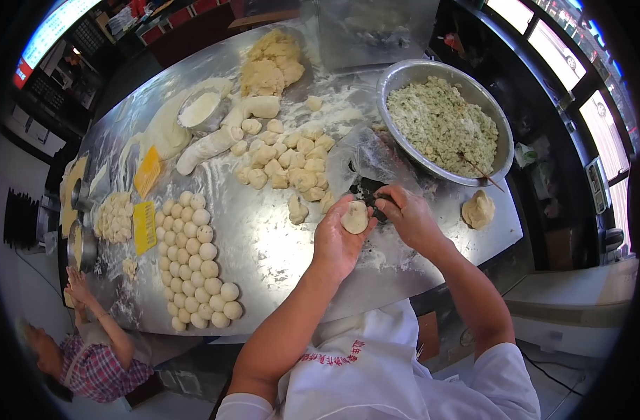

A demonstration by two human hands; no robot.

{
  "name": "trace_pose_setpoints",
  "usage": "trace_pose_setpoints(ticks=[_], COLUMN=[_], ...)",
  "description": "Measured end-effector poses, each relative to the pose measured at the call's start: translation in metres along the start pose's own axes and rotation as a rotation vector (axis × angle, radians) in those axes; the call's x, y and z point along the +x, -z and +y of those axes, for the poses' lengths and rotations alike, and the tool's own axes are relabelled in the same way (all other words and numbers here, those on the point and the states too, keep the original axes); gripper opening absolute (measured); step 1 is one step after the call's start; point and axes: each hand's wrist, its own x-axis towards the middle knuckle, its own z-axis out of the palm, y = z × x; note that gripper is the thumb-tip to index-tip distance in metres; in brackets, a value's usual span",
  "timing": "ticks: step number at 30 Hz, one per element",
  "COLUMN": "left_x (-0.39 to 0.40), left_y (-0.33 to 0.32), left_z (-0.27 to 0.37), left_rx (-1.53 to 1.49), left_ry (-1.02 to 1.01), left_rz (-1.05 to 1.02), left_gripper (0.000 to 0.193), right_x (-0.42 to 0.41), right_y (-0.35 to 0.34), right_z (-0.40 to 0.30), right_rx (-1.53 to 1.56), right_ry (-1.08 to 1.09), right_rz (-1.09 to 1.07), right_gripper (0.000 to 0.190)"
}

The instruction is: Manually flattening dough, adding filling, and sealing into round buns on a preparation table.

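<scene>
My left hand [337, 244] cups a small flattened round of dough [355, 217] in its palm and fingers. Just to its right, my right hand [410, 216] has its fingertips pinched at a dark, sticky paste [370, 189]. That paste lies on a clear plastic bag [359, 152] spread on the metal table [278, 247]. Beyond my left hand is a heap of cut dough pieces [299, 163], with one loose dough piece [298, 210] nearer me. Rows of smooth round dough balls [194, 262] stand on the table to the left.
A large metal bowl [385, 121] of pale green filling [441, 123] stands at the back right, a thin stick [480, 170] jutting over its rim. Dough lump [477, 210], yellow scrapers [145, 227], flour bowl [199, 108] and big dough mass [272, 63] surround the work area. Another person [99, 357] works at left.
</scene>
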Motion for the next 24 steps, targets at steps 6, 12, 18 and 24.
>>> trace_pose_setpoints(ticks=[6,12,18,24], left_x=[0.005,0.003,-0.01,-0.013], left_y=[-0.008,-0.008,-0.003,-0.001], left_z=[-0.009,-0.024,-0.001,0.008], left_rx=[-0.022,0.106,0.064,0.001], left_ry=[0.102,0.016,-0.096,-0.039], left_rz=[-0.046,-0.085,-0.023,-0.021], left_gripper=[0.037,0.028,0.025,0.031], right_x=[-0.016,-0.018,0.001,0.012], right_y=[-0.012,-0.017,0.003,-0.034], right_z=[-0.016,-0.009,0.022,0.039], right_rx=[-0.026,-0.029,-0.059,-0.595], right_ry=[0.08,0.041,0.066,0.065], right_rz=[-0.036,-0.001,0.23,0.026], right_gripper=[0.038,0.034,0.032,0.039])
